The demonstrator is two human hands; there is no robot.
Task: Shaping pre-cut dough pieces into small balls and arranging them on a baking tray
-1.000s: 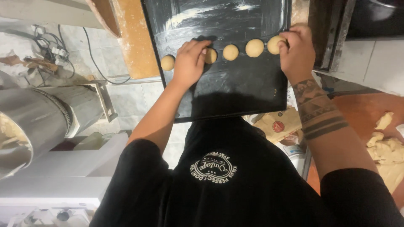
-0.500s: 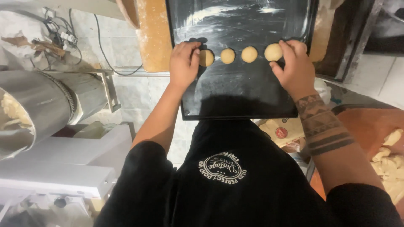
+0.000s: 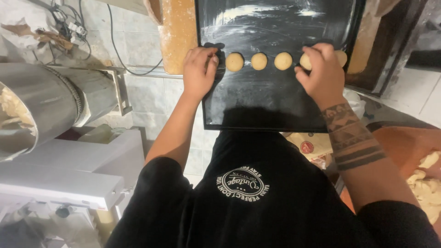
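Observation:
A black baking tray [image 3: 275, 105] dusted with flour lies in front of me. Three round dough balls [image 3: 259, 61] sit in a row across it. My left hand [image 3: 200, 73] rests curled on the tray's left edge, thumb beside the leftmost visible ball [image 3: 234, 61]; whatever is under its fingers is hidden. My right hand [image 3: 319, 71] is at the row's right end, fingers closed around a fourth ball [image 3: 304, 63]. Another ball [image 3: 341, 57] peeks out behind that hand near the tray's right edge.
A metal machine drum [image 3: 41, 105] with dough in its mouth and a white housing [image 3: 59, 179] stand at the left. A floury wooden board [image 3: 177, 32] leans behind the tray. Raw dough [image 3: 427, 183] is piled on an orange surface at the right.
My left hand has slid to the tray's left edge, covering the ball that lay beside it. My right hand stays on the right-end ball. The view has moved closer.

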